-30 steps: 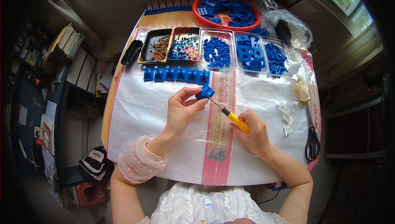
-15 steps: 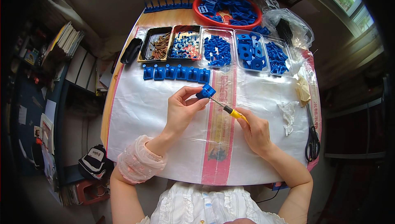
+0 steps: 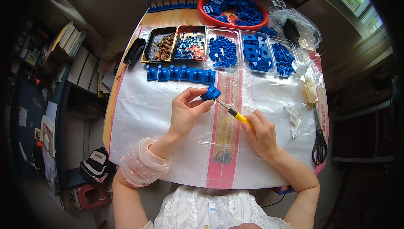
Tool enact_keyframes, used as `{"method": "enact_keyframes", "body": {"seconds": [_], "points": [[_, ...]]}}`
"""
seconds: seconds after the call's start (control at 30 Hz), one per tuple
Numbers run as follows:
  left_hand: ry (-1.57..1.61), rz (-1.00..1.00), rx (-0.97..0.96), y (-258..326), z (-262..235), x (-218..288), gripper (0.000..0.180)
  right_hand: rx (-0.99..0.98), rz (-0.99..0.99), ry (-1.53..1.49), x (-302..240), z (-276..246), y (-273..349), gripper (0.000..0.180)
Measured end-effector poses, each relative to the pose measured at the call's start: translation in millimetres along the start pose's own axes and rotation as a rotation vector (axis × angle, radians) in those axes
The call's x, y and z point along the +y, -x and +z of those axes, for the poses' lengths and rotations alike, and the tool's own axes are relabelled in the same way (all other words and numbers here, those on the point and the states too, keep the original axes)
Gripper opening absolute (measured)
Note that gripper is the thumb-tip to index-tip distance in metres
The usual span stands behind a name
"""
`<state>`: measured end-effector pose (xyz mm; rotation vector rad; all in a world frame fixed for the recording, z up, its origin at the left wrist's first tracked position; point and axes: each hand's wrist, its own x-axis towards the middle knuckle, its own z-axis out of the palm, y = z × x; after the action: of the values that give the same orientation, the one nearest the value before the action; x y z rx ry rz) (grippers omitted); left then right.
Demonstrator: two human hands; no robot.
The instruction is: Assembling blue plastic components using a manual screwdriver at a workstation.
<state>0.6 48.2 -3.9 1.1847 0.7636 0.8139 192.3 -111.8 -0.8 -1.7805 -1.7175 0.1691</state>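
Left hand (image 3: 187, 109) pinches a blue block (image 3: 210, 92); right hand (image 3: 263, 134) grips a screwdriver (image 3: 232, 112), tip at it. Six finished blocks (image 3: 181, 74) line the table (image 3: 139, 115); trays (image 3: 223, 48) remain full.

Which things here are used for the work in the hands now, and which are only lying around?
In use: left hand, blue part, right hand, screwdriver, tray of screws.

Lying about: scissors, red bowl, plastic bag, crumpled tissue.
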Motion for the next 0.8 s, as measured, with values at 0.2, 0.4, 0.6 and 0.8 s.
{"method": "enact_keyframes", "body": {"seconds": [0.2, 0.4, 0.6, 0.8], "points": [[-0.012, -0.002, -0.015, -1, 1, 0, 0.031, 0.046, -0.054, -0.027, 6, 3, 0, 0.033], [0.009, -0.017, 0.001, 0, 0, 1, 0.031, 0.061, 0.002, -0.179, 2, 5, 2, 0.037], [0.004, -0.017, -0.011, 0, 1, 1, 0.03, 0.036, 0.01, -0.105, 1, 2, 2, 0.023], [0.001, -0.017, -0.015, 0, 1, 2, 0.031, 0.031, 0.004, -0.02, 2, 0, 1, 0.02]]}}
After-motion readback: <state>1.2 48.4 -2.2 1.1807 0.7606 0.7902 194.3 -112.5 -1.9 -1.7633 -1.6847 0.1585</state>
